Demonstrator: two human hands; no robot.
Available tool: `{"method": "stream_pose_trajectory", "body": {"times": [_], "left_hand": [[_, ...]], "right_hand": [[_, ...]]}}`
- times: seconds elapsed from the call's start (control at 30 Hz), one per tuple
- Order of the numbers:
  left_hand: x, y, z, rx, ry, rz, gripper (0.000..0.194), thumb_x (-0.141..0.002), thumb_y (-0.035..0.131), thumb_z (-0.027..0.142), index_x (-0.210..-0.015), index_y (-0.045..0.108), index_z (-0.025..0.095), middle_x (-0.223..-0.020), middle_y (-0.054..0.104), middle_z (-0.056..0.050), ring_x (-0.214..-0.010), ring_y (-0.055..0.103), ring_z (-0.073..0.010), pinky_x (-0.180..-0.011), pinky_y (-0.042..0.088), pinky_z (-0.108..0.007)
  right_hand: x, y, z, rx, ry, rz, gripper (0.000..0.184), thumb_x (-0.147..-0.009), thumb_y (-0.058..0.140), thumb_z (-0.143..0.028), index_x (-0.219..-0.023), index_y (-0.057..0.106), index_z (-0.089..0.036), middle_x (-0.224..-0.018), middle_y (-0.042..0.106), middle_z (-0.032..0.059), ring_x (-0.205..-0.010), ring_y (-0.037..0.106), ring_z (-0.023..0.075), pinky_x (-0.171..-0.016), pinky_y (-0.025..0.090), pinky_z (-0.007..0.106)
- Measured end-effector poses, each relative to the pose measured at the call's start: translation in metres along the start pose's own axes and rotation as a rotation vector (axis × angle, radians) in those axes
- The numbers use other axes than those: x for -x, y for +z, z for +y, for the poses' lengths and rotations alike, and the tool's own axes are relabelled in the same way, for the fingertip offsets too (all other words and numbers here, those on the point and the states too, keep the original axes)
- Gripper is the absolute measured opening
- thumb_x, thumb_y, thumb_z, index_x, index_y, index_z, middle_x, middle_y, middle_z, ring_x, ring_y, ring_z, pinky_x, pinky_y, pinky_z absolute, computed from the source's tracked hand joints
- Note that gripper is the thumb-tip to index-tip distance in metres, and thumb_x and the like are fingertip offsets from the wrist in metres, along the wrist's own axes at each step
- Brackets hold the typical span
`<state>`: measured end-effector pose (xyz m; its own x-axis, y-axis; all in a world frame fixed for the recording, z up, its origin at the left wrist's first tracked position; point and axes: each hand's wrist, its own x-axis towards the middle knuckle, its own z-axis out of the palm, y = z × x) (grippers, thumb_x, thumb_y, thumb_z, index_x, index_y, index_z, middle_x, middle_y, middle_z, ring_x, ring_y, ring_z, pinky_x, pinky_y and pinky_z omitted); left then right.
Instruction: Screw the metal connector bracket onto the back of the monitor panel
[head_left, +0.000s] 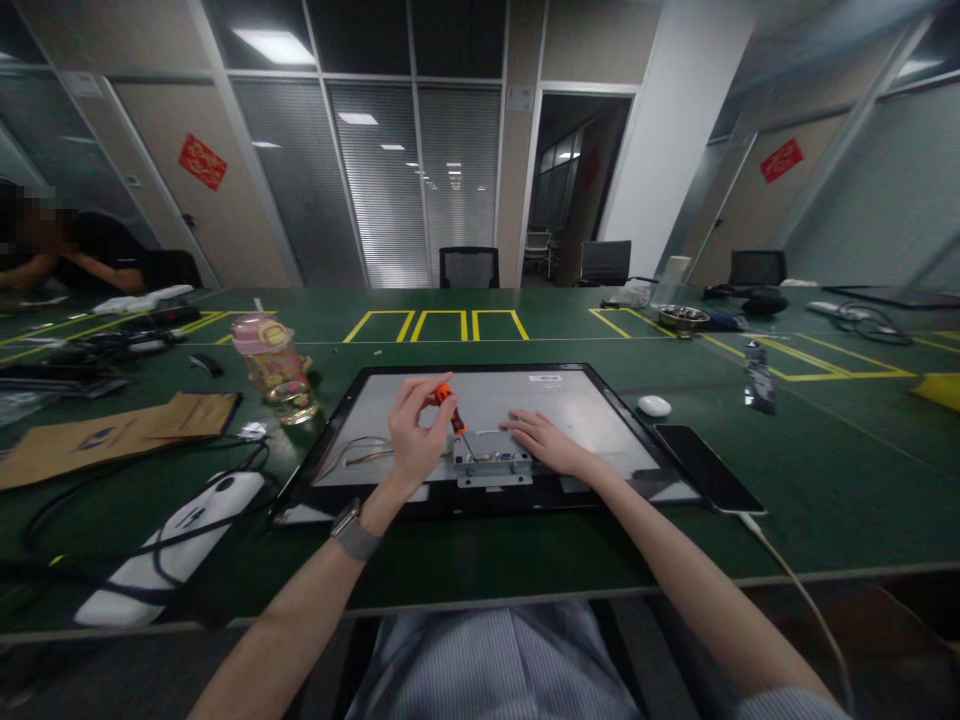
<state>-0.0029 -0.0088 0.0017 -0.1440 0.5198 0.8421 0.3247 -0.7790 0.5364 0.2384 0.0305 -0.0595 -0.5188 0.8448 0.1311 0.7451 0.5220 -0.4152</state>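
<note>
My left hand [417, 428] is closed around the orange and black handle of a screwdriver [451, 408], whose thin shaft slants down to the left side of a metal bracket box [491, 462]. This small grey box has connector ports along its near side and sits on the back of a flat display panel [480, 395] with a black frame. My right hand [546, 442] lies with fingers stretched out at the box's far right edge, resting on the box or panel. Thin wires [360, 448] run across the panel to the left of the box.
A phone [709, 468] with a cable touches the panel's right corner, near a white earbud case [654, 406]. Leftward stand a pink-lidded cup [274, 368], a white power strip [172, 550] with black cables and a brown paper bag [120, 432]. A person [82, 245] sits far left.
</note>
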Motion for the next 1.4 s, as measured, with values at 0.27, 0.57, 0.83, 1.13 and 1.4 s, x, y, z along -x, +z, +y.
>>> {"method": "stream_pose_trajectory", "body": {"times": [0.27, 0.57, 0.83, 1.13, 1.4], "left_hand": [[0.008, 0.013, -0.002, 0.318, -0.393, -0.016, 0.027, -0.084, 0.062, 0.033, -0.105, 0.056, 0.017, -0.090, 0.059, -0.003, -0.082, 0.068, -0.0157, -0.067, 0.060, -0.028], [0.020, 0.024, -0.003, 0.337, -0.497, -0.103, 0.031, -0.078, 0.068, 0.035, -0.099, 0.054, 0.016, -0.085, 0.058, -0.002, -0.082, 0.068, -0.0175, -0.067, 0.060, -0.031], [0.019, 0.021, -0.005, 0.229, -0.453, -0.084, 0.028, -0.077, 0.069, 0.033, -0.097, 0.058, 0.016, -0.088, 0.056, -0.002, -0.081, 0.064, -0.0147, -0.064, 0.059, -0.026], [0.020, 0.022, -0.007, 0.193, -0.363, -0.115, 0.025, -0.078, 0.068, 0.032, -0.097, 0.061, 0.017, -0.091, 0.053, -0.002, -0.083, 0.063, -0.0149, -0.061, 0.058, -0.023], [0.008, 0.026, 0.014, 0.158, -0.110, -0.381, 0.020, -0.085, 0.062, 0.027, -0.104, 0.064, 0.021, -0.095, 0.054, -0.003, -0.083, 0.060, -0.0125, -0.063, 0.058, -0.020]], "right_hand": [[-0.001, 0.001, 0.001, -0.001, 0.003, -0.017, 0.050, -0.098, 0.024, -0.044, -0.134, 0.051, -0.021, -0.148, 0.041, 0.0132, -0.140, 0.031, 0.0261, -0.113, 0.018, 0.052], [-0.001, 0.001, -0.001, -0.002, 0.014, -0.003, 0.048, -0.098, 0.025, -0.043, -0.133, 0.052, -0.023, -0.147, 0.042, 0.0116, -0.140, 0.032, 0.0252, -0.113, 0.018, 0.052], [-0.001, 0.000, -0.001, -0.001, 0.014, 0.000, 0.049, -0.098, 0.025, -0.044, -0.133, 0.052, -0.023, -0.148, 0.042, 0.0114, -0.140, 0.032, 0.0254, -0.113, 0.018, 0.052], [-0.001, 0.002, -0.002, 0.005, 0.007, 0.011, 0.049, -0.098, 0.024, -0.045, -0.133, 0.052, -0.024, -0.147, 0.043, 0.0110, -0.139, 0.033, 0.0256, -0.113, 0.019, 0.053], [0.000, 0.003, 0.002, 0.008, -0.022, -0.006, 0.050, -0.098, 0.024, -0.045, -0.135, 0.049, -0.022, -0.149, 0.039, 0.0131, -0.141, 0.029, 0.0268, -0.113, 0.018, 0.054]]}}
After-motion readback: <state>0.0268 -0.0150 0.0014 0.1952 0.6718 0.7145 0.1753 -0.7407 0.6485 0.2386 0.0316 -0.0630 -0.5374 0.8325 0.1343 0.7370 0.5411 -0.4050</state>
